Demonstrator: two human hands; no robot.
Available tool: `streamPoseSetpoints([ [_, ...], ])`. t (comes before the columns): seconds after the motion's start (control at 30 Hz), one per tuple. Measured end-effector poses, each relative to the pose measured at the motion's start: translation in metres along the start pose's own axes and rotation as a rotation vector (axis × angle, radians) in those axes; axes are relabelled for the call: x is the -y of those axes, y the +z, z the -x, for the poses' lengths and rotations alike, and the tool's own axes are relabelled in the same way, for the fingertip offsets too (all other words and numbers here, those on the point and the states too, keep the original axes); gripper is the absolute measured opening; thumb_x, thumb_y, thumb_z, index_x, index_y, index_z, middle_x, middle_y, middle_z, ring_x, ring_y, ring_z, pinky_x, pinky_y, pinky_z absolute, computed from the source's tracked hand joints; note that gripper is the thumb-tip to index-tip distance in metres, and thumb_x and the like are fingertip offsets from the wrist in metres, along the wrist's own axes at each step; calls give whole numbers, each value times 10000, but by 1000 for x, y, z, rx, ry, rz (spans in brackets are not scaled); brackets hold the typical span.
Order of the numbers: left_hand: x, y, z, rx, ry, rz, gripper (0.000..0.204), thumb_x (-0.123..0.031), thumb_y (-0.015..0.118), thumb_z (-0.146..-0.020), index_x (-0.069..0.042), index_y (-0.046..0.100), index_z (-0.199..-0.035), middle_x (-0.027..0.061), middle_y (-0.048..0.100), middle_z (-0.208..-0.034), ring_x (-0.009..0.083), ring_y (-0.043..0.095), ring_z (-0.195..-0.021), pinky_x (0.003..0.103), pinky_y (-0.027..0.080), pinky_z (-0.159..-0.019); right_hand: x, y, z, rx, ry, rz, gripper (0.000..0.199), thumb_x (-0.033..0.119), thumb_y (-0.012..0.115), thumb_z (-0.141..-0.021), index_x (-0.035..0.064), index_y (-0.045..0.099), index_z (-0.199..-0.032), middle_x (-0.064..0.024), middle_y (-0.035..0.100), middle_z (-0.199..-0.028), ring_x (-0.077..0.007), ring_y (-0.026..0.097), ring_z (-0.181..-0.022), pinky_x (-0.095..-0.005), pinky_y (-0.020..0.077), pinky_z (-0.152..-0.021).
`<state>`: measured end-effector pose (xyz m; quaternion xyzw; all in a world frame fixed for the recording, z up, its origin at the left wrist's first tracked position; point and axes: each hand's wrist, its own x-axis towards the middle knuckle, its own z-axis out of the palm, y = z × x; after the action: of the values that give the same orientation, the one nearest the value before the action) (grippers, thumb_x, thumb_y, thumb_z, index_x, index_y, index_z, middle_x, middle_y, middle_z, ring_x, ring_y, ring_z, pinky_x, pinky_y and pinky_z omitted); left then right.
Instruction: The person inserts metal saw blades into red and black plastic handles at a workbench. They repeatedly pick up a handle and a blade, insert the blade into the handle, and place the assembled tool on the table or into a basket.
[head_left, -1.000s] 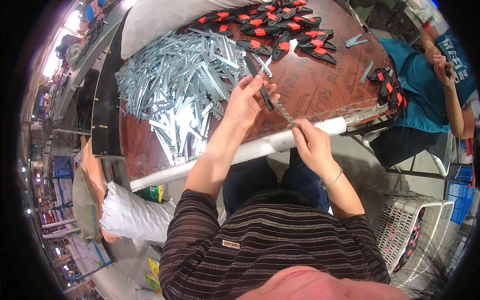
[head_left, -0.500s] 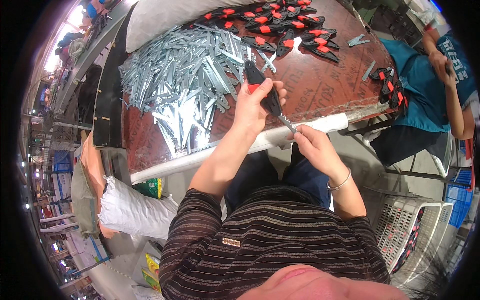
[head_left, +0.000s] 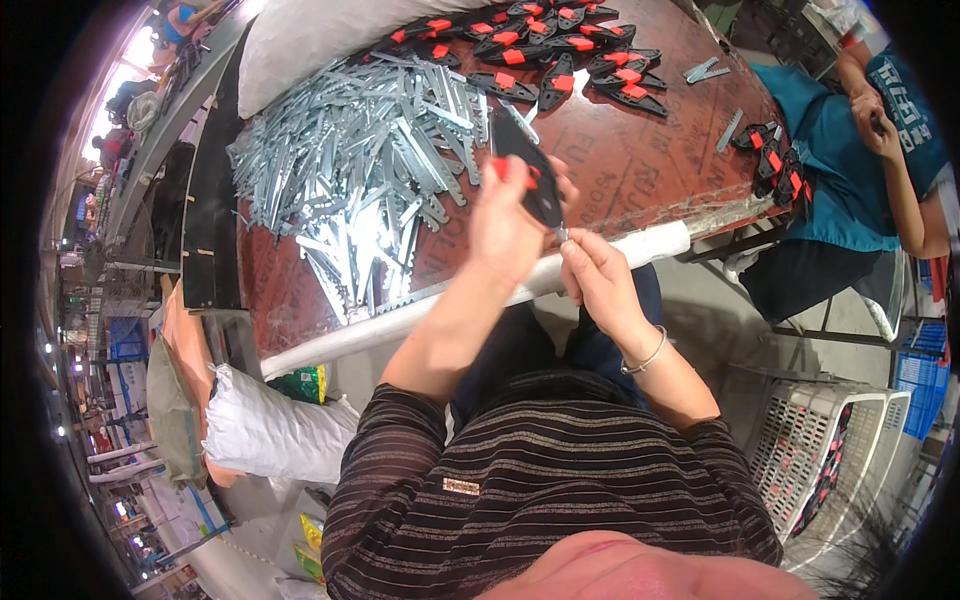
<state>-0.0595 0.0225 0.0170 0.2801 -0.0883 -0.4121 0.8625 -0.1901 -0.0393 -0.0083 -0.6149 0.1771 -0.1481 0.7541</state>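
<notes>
My left hand (head_left: 508, 225) is wrapped round a black plastic handle (head_left: 543, 203) with red parts, which slants above the table's front edge. At its lower tip a short bit of toothed metal strip (head_left: 563, 236) shows. The fingertips of my right hand (head_left: 597, 275) are closed on that strip and hide most of it. To the left of the handle spreads a large heap of similar metal strips (head_left: 350, 160). Beyond my hands lie many black-and-red handles (head_left: 556, 80) in a pile.
The reddish-brown table (head_left: 640, 165) has a white padded front edge (head_left: 630, 252). A white sack (head_left: 300, 45) lies at the back left. To the right sits a co-worker in teal (head_left: 825, 205), near a few more handles (head_left: 768, 160). A white basket (head_left: 800, 450) stands lower right.
My right hand has moved left and up, closer to the handle. Less of the metal strip shows between the handle's tip and my fingers. My left hand is blurred and has turned the handle slightly.
</notes>
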Motion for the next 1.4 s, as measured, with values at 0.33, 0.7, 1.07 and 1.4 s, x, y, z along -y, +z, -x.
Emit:
streamPoseSetpoints([
  [0.33, -9, -6, 1, 378, -138, 119, 572, -332, 517, -932, -76, 303, -1397, 170, 476, -1292, 326, 473, -1212, 484, 419, -1002, 31, -34, 1, 229, 93, -246, 271, 231, 457, -977, -13, 573, -1001, 38, 427, -552, -40, 361, -436, -173, 297, -410],
  [0.7, -1, -20, 1, 320, 108, 26, 537, -299, 567, -906, -65, 370, -1347, 136, 523, -1240, 300, 511, -1168, 490, 426, -1006, 31, -22, 21, -96, -180, 450, 180, 150, 559, -916, 6, 581, -1022, -37, 551, -659, -100, 527, -607, -249, 433, -567],
  [1.07, 20, -16, 1, 238, 15, -26, 498, -289, 547, -926, -82, 381, -1348, 117, 492, -1290, 268, 474, -1206, 438, 404, -1013, 28, -23, -5, -242, -246, 530, 196, 162, 615, -870, 23, 551, -991, -115, 553, -694, -236, 533, -597, -312, 428, -571],
  [1.4, -101, 62, 32, 563, 1152, -1480, 174, -16, 485, -838, 9, 602, -964, 140, 630, -870, 251, 595, -800, 343, 479, -772, 17, -103, -33, -615, -578, 1494, 268, 171, 652, -791, 86, 596, -1039, -112, 595, -899, -309, 561, -831, -395, 457, -721],
])
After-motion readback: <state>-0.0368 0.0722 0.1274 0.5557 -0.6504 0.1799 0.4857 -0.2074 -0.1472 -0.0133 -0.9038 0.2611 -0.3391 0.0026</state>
